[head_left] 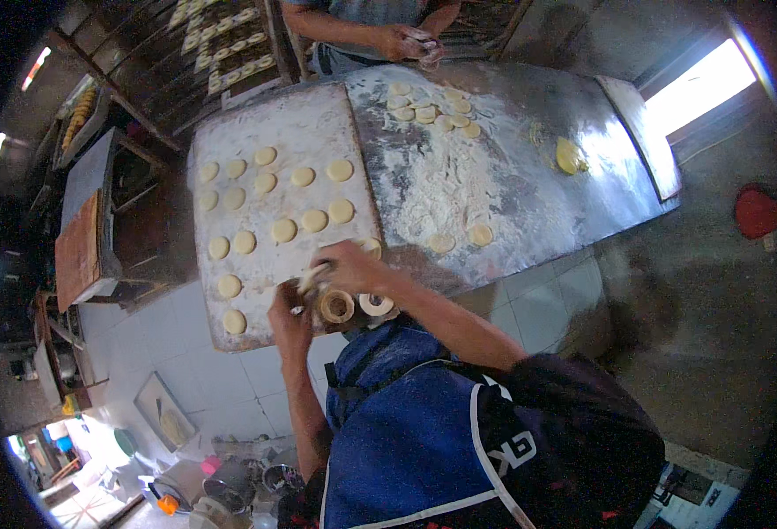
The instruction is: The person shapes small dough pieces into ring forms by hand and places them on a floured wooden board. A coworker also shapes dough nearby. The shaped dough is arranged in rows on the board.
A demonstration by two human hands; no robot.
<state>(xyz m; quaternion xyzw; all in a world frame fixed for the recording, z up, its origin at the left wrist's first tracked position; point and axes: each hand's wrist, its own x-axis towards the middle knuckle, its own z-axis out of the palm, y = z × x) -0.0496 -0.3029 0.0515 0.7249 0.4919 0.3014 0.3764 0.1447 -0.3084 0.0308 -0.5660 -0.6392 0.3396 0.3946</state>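
Note:
Close to the near edge of a floured board [287, 115], my left hand [289, 319] and my right hand [353, 266] meet over a pale piece of dough [314, 279]. Both have their fingers closed around it, the right from above and the left from the side. A small whitish bit shows at my left hand, too small to make out. Right below my hands stand a round container [336, 306] with brownish contents and a white-rimmed round one [376, 304]. Flat dough rounds [283, 231] lie spread over the board to the left and beyond my hands.
Loose flour [446, 189], more dough rounds [425, 115] and a yellow lump [570, 156] lie on the metal table [529, 216]. Across it, another person's floury hands [419, 46] work together. Racks of dough trays [230, 53] stand far left; a red object [758, 212] is at right.

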